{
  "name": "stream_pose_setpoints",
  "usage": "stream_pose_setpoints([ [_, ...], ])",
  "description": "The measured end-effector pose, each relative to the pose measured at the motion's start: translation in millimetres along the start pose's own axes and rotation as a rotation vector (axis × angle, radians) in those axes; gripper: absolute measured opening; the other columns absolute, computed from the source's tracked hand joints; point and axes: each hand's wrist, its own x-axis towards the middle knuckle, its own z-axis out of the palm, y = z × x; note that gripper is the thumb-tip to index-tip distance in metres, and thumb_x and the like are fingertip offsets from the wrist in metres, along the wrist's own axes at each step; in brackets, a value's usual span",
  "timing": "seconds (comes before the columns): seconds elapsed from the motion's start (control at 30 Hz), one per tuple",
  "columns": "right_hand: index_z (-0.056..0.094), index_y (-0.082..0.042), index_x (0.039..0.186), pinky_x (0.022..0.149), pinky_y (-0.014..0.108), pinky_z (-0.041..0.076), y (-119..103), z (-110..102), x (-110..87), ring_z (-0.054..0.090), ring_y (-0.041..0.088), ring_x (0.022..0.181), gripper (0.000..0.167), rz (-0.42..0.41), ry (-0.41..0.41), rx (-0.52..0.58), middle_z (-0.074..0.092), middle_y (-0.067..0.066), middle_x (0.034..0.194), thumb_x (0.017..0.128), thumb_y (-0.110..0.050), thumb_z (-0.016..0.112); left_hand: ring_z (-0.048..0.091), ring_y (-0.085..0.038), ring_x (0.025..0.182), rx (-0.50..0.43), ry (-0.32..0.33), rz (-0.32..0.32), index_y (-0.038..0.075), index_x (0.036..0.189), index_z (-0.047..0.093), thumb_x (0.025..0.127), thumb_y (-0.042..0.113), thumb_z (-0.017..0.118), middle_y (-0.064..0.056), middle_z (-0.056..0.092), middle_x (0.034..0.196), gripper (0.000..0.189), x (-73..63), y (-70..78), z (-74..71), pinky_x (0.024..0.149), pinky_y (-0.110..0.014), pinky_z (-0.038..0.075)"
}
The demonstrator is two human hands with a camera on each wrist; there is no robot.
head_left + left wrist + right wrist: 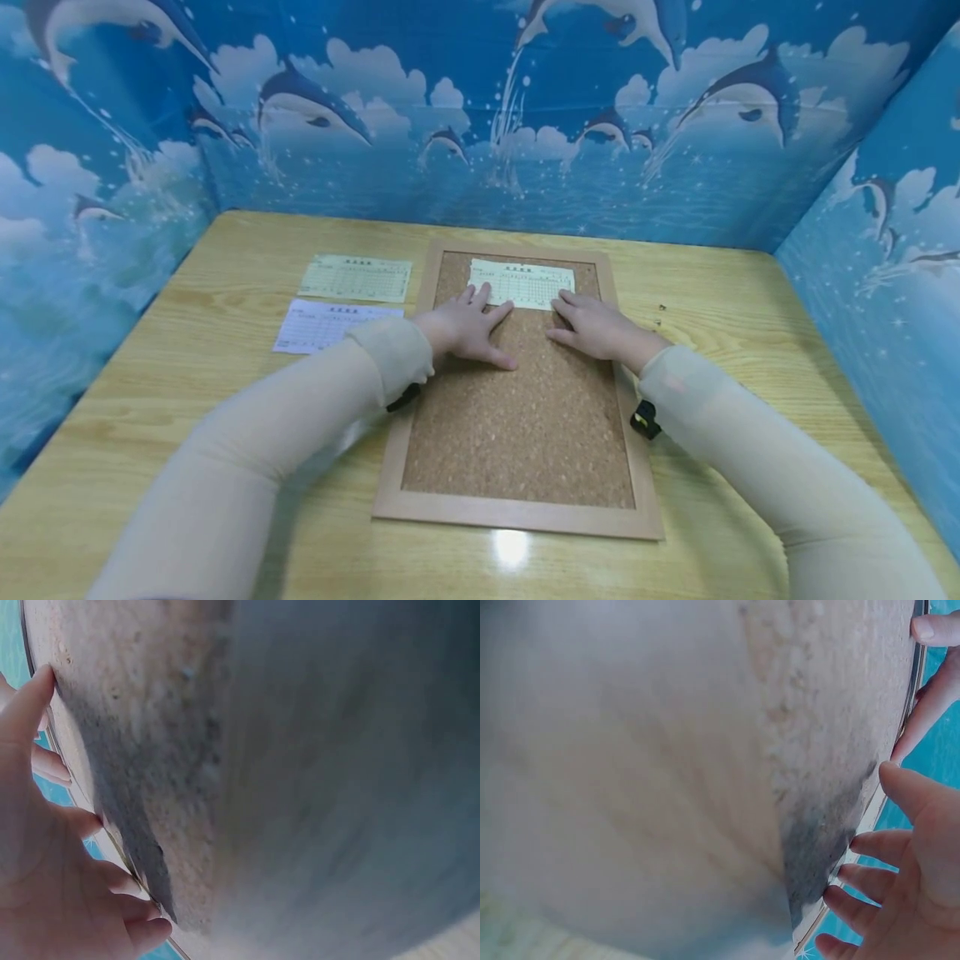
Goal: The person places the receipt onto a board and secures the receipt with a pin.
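A cork board (517, 433) in a pale wooden frame lies on the table. Near its far end is a light green printed slip (522, 286) with a grid. My left hand (468, 325) rests over the board's left side, fingers spread, with fingertips at the slip's lower left edge. On the other side my right hand (592, 325) touches the slip's lower right corner with its fingertips. Both wrist views show extended fingers of the left hand (67, 862) and the right hand (900, 862) against the cork surface.
Left of the board lie another green slip (356, 278) and a white-lilac slip (330, 323), partly behind the left sleeve. Two tiny metallic bits (662, 307) lie right of the board on the wooden table (720, 317). Dolphin-patterned curtains (480, 108) enclose the table's far side and flanks.
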Motion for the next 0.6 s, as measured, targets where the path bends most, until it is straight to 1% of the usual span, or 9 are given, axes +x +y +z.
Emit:
stream_pose_setpoints([
  [0.2, 0.027, 0.0, 0.145, 0.106, 0.054, 0.022, 1.3, -1.6, -0.1, 0.022, 0.042, 0.134, 0.065, -0.006, -0.001, 0.002, 0.018, 0.025, 0.15, 0.097, -0.039, 0.047, -0.007, -0.036, 0.139, 0.029, -0.018, -0.005, 0.029, 0.15, -0.005, 0.068, 0.084, 0.046, -0.015, -0.014, 0.154, 0.112, -1.7, 2.6, -3.2, 0.11, -0.048, 0.013],
  [0.37, 0.027, 0.001, 0.145, 0.106, 0.054, 0.021, 2.8, -1.5, -2.0, 0.022, 0.042, 0.134, 0.065, -0.011, -0.002, -0.011, 0.018, 0.025, 0.15, 0.097, -0.039, 0.047, -0.006, -0.036, 0.14, 0.03, -0.021, -0.007, 0.028, 0.15, -0.004, 0.068, 0.083, 0.049, -0.016, -0.013, 0.154, 0.113, -4.7, 7.0, -6.0, 0.108, -0.051, 0.018],
  [0.5, 0.027, 0.001, 0.145, 0.105, 0.055, 0.022, 2.4, -0.1, -4.6, 0.023, 0.043, 0.134, 0.066, -0.022, -0.009, -0.006, 0.018, 0.025, 0.15, 0.097, -0.039, 0.048, -0.006, -0.036, 0.14, 0.031, -0.037, -0.018, 0.028, 0.15, -0.005, 0.068, 0.082, 0.049, -0.016, -0.013, 0.154, 0.112, -5.9, 8.8, -4.6, 0.108, -0.051, 0.019],
  [0.6, 0.026, 0.002, 0.145, 0.105, 0.055, 0.021, 3.0, 0.2, -4.8, 0.022, 0.043, 0.134, 0.067, -0.027, 0.001, 0.014, 0.018, 0.026, 0.149, 0.097, -0.039, 0.048, -0.006, -0.036, 0.14, 0.048, -0.031, -0.03, 0.028, 0.15, -0.005, 0.067, 0.083, 0.049, -0.016, -0.013, 0.154, 0.113, -5.5, 8.9, -4.7, 0.108, -0.051, 0.02],
])
